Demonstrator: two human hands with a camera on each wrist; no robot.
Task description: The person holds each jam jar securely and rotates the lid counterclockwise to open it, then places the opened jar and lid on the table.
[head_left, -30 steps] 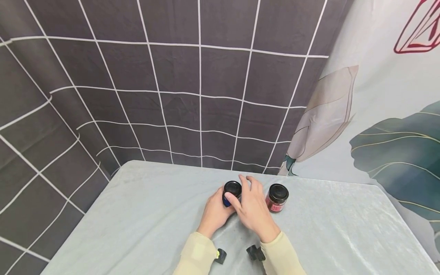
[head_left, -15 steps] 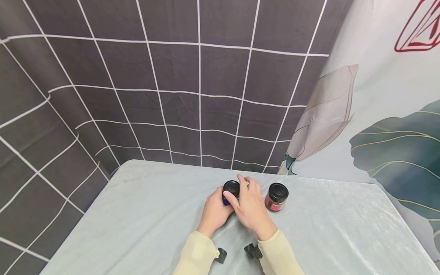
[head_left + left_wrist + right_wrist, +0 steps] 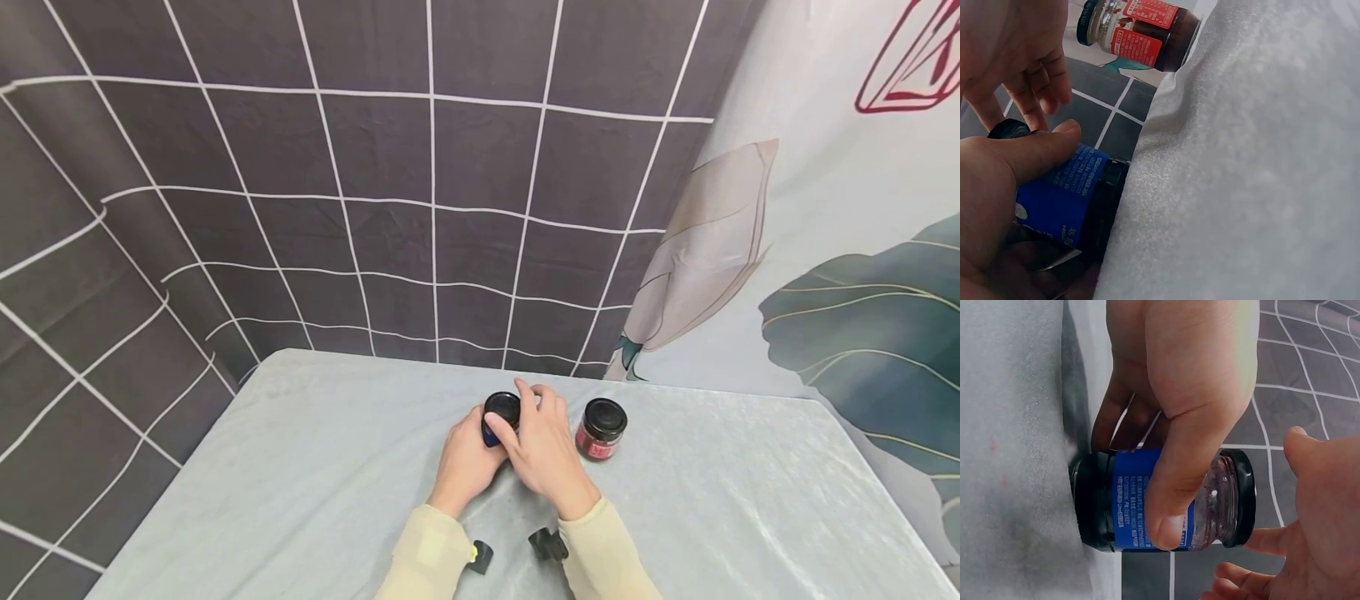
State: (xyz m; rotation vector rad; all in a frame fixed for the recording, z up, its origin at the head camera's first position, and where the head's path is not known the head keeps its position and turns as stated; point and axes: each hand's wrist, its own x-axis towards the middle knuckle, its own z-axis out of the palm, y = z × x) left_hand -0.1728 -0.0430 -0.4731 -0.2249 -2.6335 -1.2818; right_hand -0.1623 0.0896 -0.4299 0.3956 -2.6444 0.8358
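A glass jar with a blue label and black lid [image 3: 502, 406] stands upright near the table's far middle. My left hand [image 3: 465, 462] grips it round the body; the left thumb lies across the blue label in both wrist views, where the jar [image 3: 1132, 500] shows dark contents at its base. My right hand [image 3: 546, 454] is at the lid's right side, its fingers spread and loosely bent. In the right wrist view, the right hand [image 3: 1329, 506] has thumb and fingers apart about the lid; whether a fingertip touches it, I cannot tell.
A second jar with a red label and black lid [image 3: 602, 429] stands just right of my right hand. A pale grey cloth covers the table [image 3: 315, 467]. Behind it hangs a dark grid-patterned curtain [image 3: 390, 150], with a leaf-patterned one [image 3: 705, 275] at the right.
The view shifts slightly. The right hand edges a little left; both hands otherwise keep nearly the same pose, the left still holding the blue-labelled jar. The red-labelled jar stays put.
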